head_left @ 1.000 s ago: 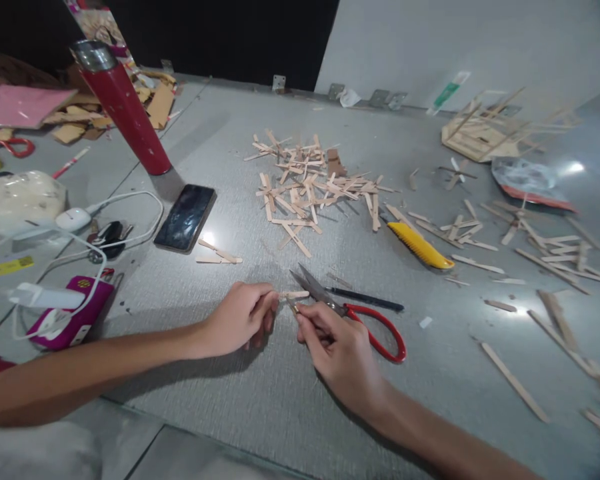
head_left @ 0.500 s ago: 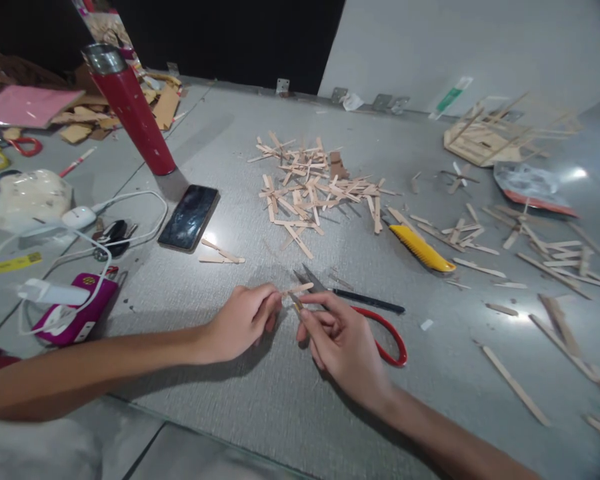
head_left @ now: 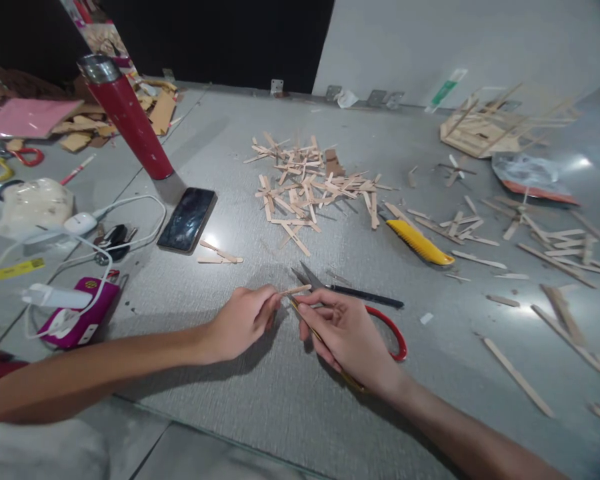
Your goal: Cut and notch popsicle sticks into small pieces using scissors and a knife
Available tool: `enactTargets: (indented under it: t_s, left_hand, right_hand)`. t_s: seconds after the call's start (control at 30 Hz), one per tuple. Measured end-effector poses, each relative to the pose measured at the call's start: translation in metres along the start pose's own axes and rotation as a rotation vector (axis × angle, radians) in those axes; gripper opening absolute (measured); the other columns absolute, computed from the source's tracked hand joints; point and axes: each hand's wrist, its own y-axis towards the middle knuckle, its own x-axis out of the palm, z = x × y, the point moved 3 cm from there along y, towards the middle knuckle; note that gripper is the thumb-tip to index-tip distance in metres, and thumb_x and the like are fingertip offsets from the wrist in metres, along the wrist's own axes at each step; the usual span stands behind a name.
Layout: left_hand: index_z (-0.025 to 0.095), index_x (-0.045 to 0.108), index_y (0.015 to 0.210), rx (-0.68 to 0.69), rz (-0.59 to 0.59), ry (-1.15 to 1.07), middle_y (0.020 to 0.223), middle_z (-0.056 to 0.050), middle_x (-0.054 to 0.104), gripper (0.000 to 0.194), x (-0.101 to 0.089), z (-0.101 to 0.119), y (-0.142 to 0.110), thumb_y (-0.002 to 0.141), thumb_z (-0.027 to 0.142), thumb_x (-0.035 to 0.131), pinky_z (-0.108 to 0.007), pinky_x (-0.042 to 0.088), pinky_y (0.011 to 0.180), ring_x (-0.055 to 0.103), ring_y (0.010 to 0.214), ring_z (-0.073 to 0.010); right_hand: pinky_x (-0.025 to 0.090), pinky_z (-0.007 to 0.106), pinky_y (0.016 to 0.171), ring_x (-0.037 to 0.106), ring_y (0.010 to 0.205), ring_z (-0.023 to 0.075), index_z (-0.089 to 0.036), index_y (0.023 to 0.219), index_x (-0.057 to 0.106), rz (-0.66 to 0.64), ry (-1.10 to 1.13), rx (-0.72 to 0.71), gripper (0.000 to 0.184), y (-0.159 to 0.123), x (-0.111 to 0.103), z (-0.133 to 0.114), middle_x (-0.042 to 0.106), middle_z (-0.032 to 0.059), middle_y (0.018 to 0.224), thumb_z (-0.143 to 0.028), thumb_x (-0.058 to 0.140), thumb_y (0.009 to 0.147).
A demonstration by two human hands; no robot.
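Got a thin, flat wooden stick point(head_left: 297, 290) pinched in the left hand point(head_left: 243, 323), poking out to the right. Pinched pen-style in the right hand point(head_left: 347, 333): a slim gold-coloured tool point(head_left: 294, 304), tip just beside the stick, can't tell if touching. Half hidden by that hand, red-looped metal scissors point(head_left: 312, 278). Farther, a ridged yellow cutter point(head_left: 420, 243) and a messy heap of flat sticks point(head_left: 305, 181), all on a grey, faintly grained tabletop point(head_left: 220, 160). Way back, a black panel point(head_left: 230, 40) and a pale wall point(head_left: 405, 47).
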Motion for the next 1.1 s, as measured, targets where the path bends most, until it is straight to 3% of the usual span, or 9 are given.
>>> enactTargets:
  t_s: [0.57, 1.1]
  left_hand:
    - [0.021, 0.046, 0.073, -0.006, 0.043, 0.135, 0.056, 0.005, 0.05, 0.037, 0.0035, -0.0041, -0.0017, 0.106, 0.033, 0.035, -0.022, 0.033, 0.053, 0.042, 0.046, -0.0087]
    - [0.02, 0.048, 0.075, 0.023, 0.089, 0.169, 0.057, 0.005, 0.049, 0.034, 0.0069, -0.0067, -0.0004, 0.106, 0.029, 0.038, -0.023, 0.031, 0.053, 0.041, 0.047, -0.0095]
  right_hand:
    - [0.026, 0.019, 0.031, 0.04, 0.032, 0.0061, -0.02, 0.089, 0.065, 0.04, 0.011, -0.06, 0.042, -0.0029, 0.0044, 0.0049, 0.06, -0.0041, 0.055, -0.061, 0.072, 0.084]
    - [0.024, 0.016, 0.027, 0.037, 0.029, 0.0049, -0.019, 0.086, 0.065, 0.038, 0.053, -0.008, 0.047, 0.0002, 0.0055, 0.0058, 0.057, -0.0062, 0.052, -0.065, 0.074, 0.08]
